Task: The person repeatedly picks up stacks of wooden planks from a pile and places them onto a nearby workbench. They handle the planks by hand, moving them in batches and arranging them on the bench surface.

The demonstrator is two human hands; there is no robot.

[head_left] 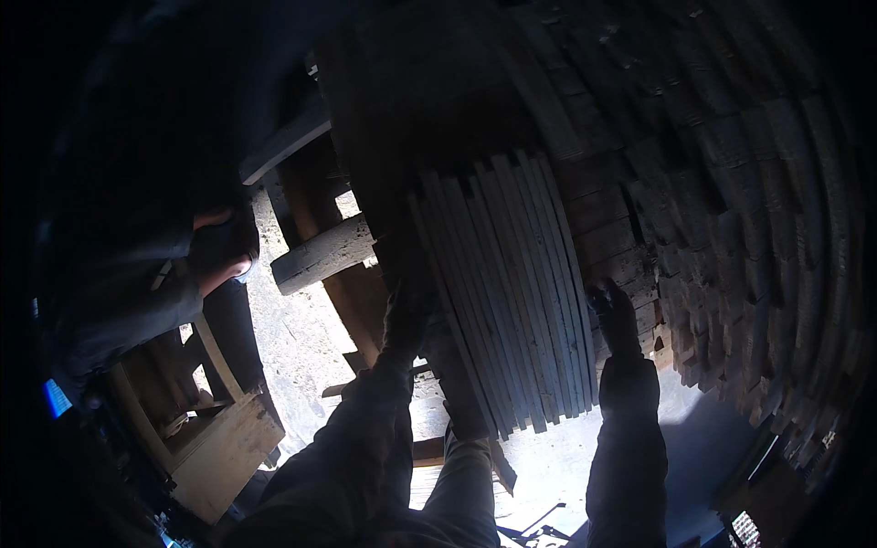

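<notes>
Lengthwise, slat bundle away from person, between gloved hands.

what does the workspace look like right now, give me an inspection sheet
surface: sunlit concrete floor, partly in deep shadow
job's things: bundle of long thin wooden slats lying on a big pile of stacked timber
clutter: short grey wooden beam across a brown plank; light wooden box frame at lower left
grips: left hand, gloved, at the left edge of the slats; right hand, gloved, at their right edge; too dark to tell whether either is closed
cables: nothing seen
surroundings: another person's hand and dark sleeve at left; dark frame on the floor at the bottom; own leg between the arms
</notes>
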